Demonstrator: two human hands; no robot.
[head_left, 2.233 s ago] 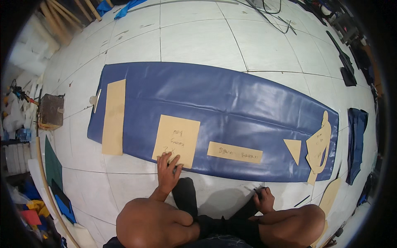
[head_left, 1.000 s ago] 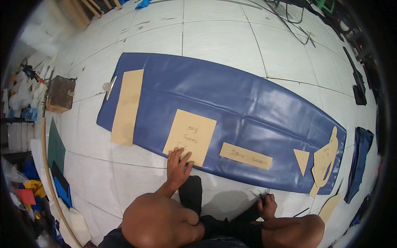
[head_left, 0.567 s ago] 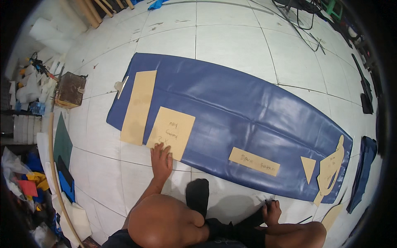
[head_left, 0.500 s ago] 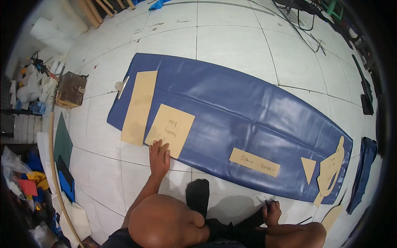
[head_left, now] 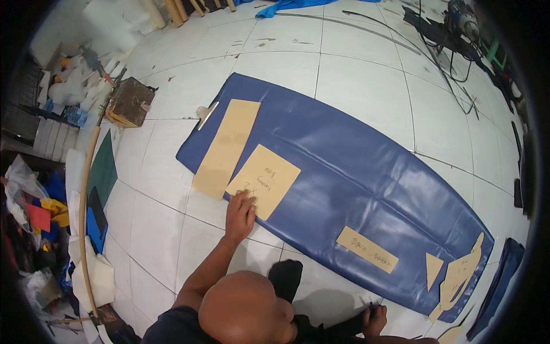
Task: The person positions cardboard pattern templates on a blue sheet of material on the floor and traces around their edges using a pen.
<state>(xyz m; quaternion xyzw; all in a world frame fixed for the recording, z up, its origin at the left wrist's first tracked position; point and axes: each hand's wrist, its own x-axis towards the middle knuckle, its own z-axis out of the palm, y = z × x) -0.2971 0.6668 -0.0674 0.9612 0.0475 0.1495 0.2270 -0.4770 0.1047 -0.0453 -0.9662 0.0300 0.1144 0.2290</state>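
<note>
A long sheet of glossy dark blue vinyl (head_left: 344,166) lies on the tiled floor, creased along its middle. On its near left edge, my left hand (head_left: 241,221) rests with fingers laid on a squarish tan card template (head_left: 274,178) bearing handwriting. To its left is a long tan card strip (head_left: 229,149). My right hand (head_left: 375,319) is closed near the sheet's lower edge, around a small slim pen-like thing mostly hidden by its fingers. A short marked card strip (head_left: 368,250), a triangular card (head_left: 433,270) and a curved cut-out card (head_left: 456,279) lie toward the right end.
A metal clip (head_left: 207,116) sits at the sheet's left edge. A brown block (head_left: 130,102), a long wooden pole (head_left: 86,218) and scrap material (head_left: 40,218) are at left. Cables and a power tool (head_left: 463,22) lie far right. Folded dark blue fabric (head_left: 497,286) is at right.
The view has shifted, so the sheet and cards appear farther right, with the right end lower. My left hand stays on the squarish card; my right hand remains closed near the sheet's edge.
</note>
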